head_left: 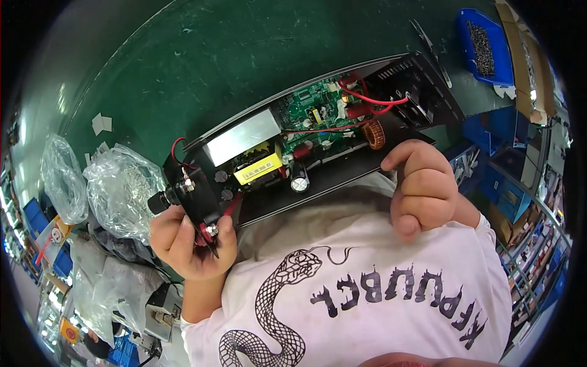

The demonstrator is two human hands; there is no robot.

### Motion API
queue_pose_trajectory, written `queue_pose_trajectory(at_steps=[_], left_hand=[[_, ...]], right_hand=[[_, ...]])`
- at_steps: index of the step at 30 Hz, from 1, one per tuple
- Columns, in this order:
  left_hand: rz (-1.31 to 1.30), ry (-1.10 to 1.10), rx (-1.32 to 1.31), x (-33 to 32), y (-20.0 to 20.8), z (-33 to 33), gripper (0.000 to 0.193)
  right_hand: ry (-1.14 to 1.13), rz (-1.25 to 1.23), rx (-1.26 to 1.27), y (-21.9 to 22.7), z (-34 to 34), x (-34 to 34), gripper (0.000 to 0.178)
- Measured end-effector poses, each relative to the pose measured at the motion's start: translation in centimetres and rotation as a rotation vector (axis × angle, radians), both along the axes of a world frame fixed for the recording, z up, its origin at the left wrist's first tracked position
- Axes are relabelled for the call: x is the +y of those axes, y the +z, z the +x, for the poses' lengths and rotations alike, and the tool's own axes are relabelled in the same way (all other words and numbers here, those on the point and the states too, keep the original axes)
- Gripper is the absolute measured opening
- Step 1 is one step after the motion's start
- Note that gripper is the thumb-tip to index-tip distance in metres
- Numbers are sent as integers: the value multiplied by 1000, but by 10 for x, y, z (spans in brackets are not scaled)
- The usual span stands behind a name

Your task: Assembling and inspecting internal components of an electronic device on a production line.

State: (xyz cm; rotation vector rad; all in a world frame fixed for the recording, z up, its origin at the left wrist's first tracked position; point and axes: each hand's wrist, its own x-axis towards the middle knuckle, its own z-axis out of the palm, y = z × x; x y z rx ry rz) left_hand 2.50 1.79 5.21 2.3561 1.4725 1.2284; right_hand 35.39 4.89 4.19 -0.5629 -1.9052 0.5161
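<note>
Across the middle lies a power unit in an open black metal case [339,174], tilted up to the right. Inside are a green circuit board [306,107], a yellow-wrapped transformer [258,169], a copper-wound ring coil [374,134] and red wires. My left hand [192,244] is closed on the black end panel [199,199], near its red terminal post; a black knob-like terminal [162,202] sticks out above. At the case's near right edge, my right hand [425,189] has curled fingers, its index fingertip against the edge. Its thumb's hold is not plain.
A green work surface [244,49] spreads behind the case. Tweezers [431,52] and a blue bin of small screws [483,49] are at the far right, beside cardboard [529,67]. Clear plastic bags [122,189] and small white pieces [102,124] are at the left.
</note>
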Motion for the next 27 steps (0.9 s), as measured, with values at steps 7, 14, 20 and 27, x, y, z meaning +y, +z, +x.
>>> queue_pose_trajectory(at_steps=[7,14,20,27], left_hand=[[-6,-123,180,14,23,19,58],[115,-208,346,28,29,57,53],[130,-182,433,29,28,65,47],[113,-134,440,24,25,72,47]], right_hand=[[-35,-215,461,5,-11,-6,32],[-47,-395,284,17,-9,-5,47],[-30,-358,273,14,-8,-3,47],[26,-362,259,14,-6,-1,48]])
